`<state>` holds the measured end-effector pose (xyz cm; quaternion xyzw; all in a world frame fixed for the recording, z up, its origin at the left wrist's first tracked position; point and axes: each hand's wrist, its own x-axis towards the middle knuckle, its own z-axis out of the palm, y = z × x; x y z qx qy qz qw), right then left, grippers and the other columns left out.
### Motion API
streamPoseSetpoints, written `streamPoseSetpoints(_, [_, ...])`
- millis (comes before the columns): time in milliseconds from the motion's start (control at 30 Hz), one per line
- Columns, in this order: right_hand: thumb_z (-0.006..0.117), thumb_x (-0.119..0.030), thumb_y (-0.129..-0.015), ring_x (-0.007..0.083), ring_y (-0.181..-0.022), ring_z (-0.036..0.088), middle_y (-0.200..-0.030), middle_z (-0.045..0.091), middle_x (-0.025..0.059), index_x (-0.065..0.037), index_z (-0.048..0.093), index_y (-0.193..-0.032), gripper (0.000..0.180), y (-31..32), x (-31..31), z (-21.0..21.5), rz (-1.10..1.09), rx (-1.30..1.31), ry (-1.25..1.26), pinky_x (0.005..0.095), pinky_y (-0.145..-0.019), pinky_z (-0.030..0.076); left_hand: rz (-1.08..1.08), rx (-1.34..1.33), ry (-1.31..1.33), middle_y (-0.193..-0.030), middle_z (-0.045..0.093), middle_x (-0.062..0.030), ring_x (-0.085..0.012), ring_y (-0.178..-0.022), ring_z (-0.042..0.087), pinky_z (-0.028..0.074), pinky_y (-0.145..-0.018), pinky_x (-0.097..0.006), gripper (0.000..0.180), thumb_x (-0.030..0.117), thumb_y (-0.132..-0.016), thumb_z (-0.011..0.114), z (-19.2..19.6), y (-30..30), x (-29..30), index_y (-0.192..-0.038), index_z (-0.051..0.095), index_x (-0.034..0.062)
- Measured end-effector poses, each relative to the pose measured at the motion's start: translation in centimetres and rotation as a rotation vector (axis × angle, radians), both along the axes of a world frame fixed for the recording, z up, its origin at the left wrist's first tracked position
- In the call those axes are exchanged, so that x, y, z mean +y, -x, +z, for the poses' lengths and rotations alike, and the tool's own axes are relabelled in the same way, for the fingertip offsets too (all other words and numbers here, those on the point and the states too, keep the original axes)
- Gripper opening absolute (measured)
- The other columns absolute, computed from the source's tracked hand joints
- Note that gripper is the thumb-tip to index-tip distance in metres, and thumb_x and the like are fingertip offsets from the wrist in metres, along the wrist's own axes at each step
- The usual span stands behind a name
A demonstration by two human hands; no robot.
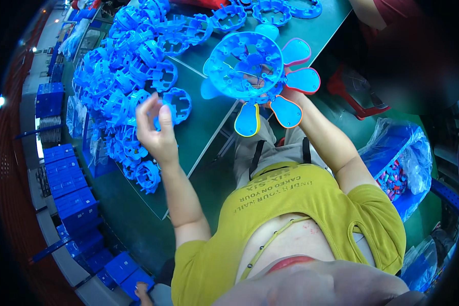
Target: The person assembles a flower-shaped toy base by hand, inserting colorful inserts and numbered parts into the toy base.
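Observation:
My right hand (294,98) is shut on a blue flower-shaped plastic assembly (215,61), held up over the table edge. Its round hollow body has posts inside, and flat blue petals with yellow, orange, red and pink rims (286,111) stick out around it. The assembly hides most of my right fingers. To the left, my left hand (157,133) is raised with its thumb apart from curved fingers and nothing visible in it. Just behind that hand lies a heap of blue plastic ring housings (122,76), with one loose ring (180,105) closest to the fingers.
A green table (201,97) carries the heap, with several more rings (229,18) along its far side. At the right stands a blue bin (415,148) lined with clear plastic, holding small colourful pieces. A co-worker's arm (368,13) shows at the far right. Blue boxes (66,173) line the left.

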<state>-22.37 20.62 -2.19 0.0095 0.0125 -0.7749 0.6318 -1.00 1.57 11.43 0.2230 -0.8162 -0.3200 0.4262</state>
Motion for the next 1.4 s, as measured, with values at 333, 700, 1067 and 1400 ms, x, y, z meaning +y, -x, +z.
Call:
streamPoseSetpoints(333, [0.044,-0.064,-0.100,0.0352,-0.127,0.057,-0.144,0.055,0.0145,-0.010,0.049,-0.146,0.071,-1.5,0.0,4.0,0.085,0.122,-0.072,0.0557,-0.109,0.044,-0.718,-0.927,0.430,-0.166,0.002,-0.0280,-0.0475,-0.154,0.001,0.016,-0.117,-0.067,0.141,0.070,-0.047,0.088,5.0,9.5,2.2,-0.162,0.017,0.0312])
streamPoseSetpoints(700, [0.046,-0.051,-0.103,0.0319,-0.110,0.066,-0.125,0.065,0.0135,-0.010,0.059,-0.131,0.051,-3.9,0.1,6.0,0.095,0.161,-0.429,0.0549,-0.093,0.056,-0.739,-0.718,0.090,-0.161,0.022,-0.0236,-0.0436,-0.150,0.021,0.025,-0.120,-0.054,0.139,0.063,-0.052,0.090,2.2,5.2,2.7,-0.162,0.018,0.0193])
streamPoseSetpoints(1067, [0.051,-0.047,-0.103,0.0227,-0.098,0.069,-0.110,0.070,0.0050,-0.012,0.064,-0.125,0.043,-5.0,0.7,6.2,0.075,0.183,-0.323,0.0477,-0.086,0.059,-0.680,-0.604,0.047,-0.163,0.024,-0.0221,-0.0396,-0.151,0.021,0.022,-0.122,-0.051,0.137,0.064,-0.056,0.089,1.9,3.5,5.1,-0.162,0.018,0.0127])
streamPoseSetpoints(1400, [0.053,-0.051,-0.100,0.0244,-0.104,0.070,-0.120,0.071,0.0072,-0.013,0.065,-0.125,0.047,-5.8,1.2,9.1,0.008,0.164,-0.307,0.0467,-0.095,0.056,-0.568,-0.572,0.023,-0.162,0.026,-0.0213,-0.0387,-0.151,0.023,0.021,-0.122,-0.051,0.140,0.081,-0.055,0.078,0.5,3.5,5.6,-0.161,0.020,0.0103])
